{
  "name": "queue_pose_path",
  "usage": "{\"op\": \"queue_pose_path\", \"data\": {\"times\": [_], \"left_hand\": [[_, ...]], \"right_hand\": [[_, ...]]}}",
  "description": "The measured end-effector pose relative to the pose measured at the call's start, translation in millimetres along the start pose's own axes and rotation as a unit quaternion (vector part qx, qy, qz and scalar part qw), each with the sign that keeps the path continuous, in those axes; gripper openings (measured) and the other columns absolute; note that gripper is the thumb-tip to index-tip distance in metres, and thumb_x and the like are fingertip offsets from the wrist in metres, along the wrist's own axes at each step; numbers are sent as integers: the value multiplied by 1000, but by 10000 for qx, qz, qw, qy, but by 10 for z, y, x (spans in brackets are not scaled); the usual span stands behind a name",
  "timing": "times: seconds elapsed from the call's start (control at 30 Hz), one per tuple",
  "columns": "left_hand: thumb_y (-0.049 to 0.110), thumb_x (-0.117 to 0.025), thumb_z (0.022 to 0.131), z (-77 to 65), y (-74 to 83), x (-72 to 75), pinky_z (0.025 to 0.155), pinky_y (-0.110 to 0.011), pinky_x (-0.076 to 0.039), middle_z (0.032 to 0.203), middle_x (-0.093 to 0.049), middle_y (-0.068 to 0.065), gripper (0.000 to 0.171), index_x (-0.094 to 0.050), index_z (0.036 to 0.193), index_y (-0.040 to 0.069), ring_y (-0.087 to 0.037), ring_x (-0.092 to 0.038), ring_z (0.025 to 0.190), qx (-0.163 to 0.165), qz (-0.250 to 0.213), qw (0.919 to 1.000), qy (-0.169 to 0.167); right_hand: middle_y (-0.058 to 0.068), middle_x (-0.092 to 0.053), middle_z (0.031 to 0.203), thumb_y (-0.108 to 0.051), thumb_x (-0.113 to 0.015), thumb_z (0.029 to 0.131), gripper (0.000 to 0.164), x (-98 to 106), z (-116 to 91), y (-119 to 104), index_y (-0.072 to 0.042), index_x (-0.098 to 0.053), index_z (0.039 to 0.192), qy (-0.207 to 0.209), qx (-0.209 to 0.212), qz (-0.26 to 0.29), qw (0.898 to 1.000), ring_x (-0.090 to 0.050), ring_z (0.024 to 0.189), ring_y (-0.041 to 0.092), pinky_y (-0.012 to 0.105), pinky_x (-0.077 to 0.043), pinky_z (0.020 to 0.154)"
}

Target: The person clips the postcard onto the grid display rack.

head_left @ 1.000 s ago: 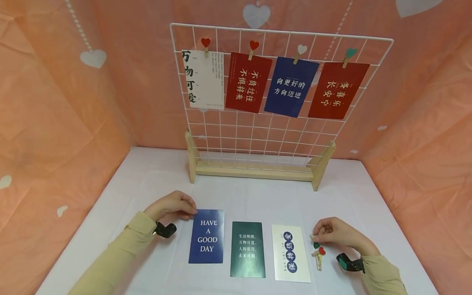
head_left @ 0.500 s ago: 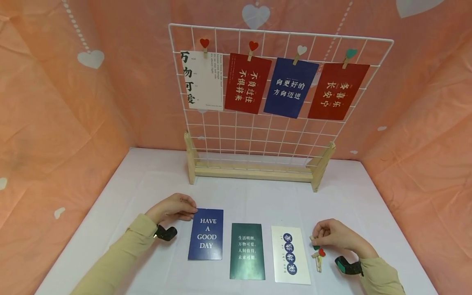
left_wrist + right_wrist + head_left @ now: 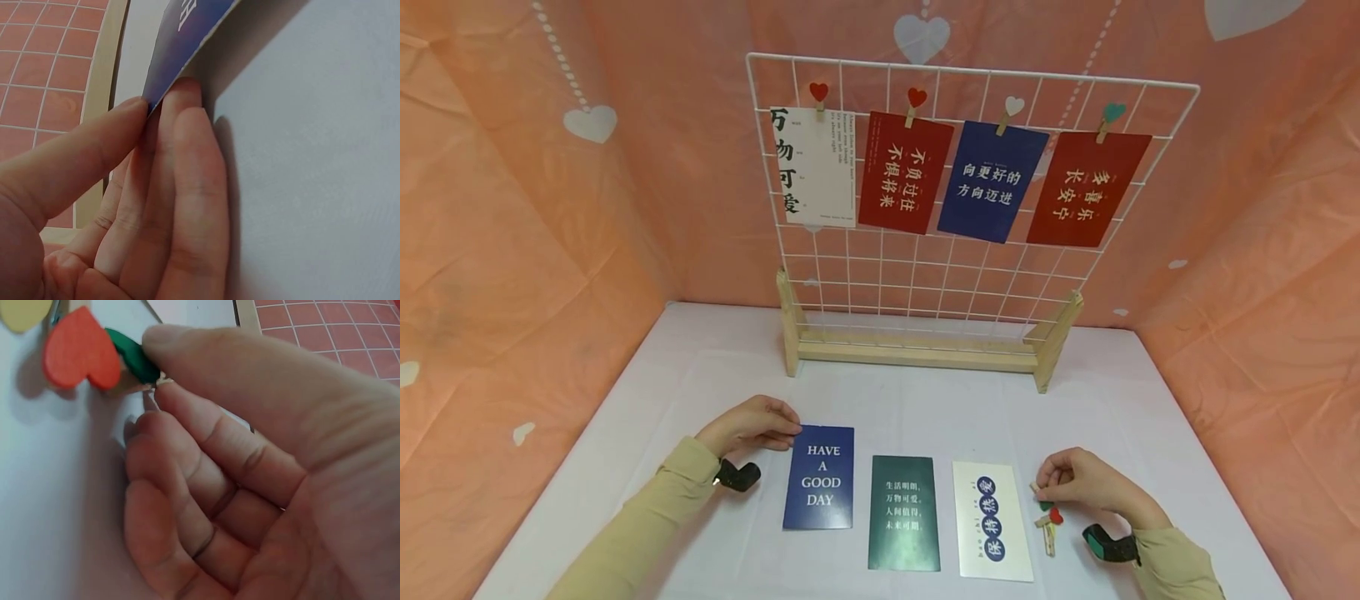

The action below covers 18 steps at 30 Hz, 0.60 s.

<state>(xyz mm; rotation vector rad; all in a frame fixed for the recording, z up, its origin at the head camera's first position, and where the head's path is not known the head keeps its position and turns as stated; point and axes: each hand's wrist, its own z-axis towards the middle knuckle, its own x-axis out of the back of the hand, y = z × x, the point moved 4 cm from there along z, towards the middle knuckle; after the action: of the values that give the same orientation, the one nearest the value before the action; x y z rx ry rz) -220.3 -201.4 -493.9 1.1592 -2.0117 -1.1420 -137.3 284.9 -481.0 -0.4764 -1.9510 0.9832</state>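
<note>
Blue card [image 3: 818, 487] lies slightly farther forward now; left hand [image 3: 756, 424] pinches its far-left corner, long axis running nearward. Right hand [image 3: 1092, 485] pinches a green clip [image 3: 134, 357].

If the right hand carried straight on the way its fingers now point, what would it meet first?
Probably the rectangular white card with blue circles, near its far right corner, judging by the head view. Depth is unclear, so the right hand might instead pass just above it.

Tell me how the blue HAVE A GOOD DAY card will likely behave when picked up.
The blue card should be fairly stiff: its raised edge looks nearly straight where the left hand pinches a corner. It is probably light, as that edge looks thin.
</note>
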Motion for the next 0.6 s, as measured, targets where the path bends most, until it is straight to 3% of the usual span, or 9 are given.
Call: {"op": "queue_pose_path", "data": {"times": [0.33,0.6], "left_hand": [[-2,-64,88,6,-7,18,66,-25,-58,78,-64,-7,10,-60,96,-7,-13,-65,68,-76,-8,10000,-53],[-1,-64,89,-14,4,25,70,-29,-58,82,-65,-9,13,-60,99,-9,-14,-66,71,-108,-21,9999,-132]], "right_hand": [[1,-61,76,-18,-72,86,15,0,4,17,-5,-69,91,196,60,49,9998,-54,67,9,20,-48,58],[5,-60,79,-18,-72,87,19,23,7,38,-2,-68,96,48,-113,226,9997,-54,69,11,21,-48,59]]}}
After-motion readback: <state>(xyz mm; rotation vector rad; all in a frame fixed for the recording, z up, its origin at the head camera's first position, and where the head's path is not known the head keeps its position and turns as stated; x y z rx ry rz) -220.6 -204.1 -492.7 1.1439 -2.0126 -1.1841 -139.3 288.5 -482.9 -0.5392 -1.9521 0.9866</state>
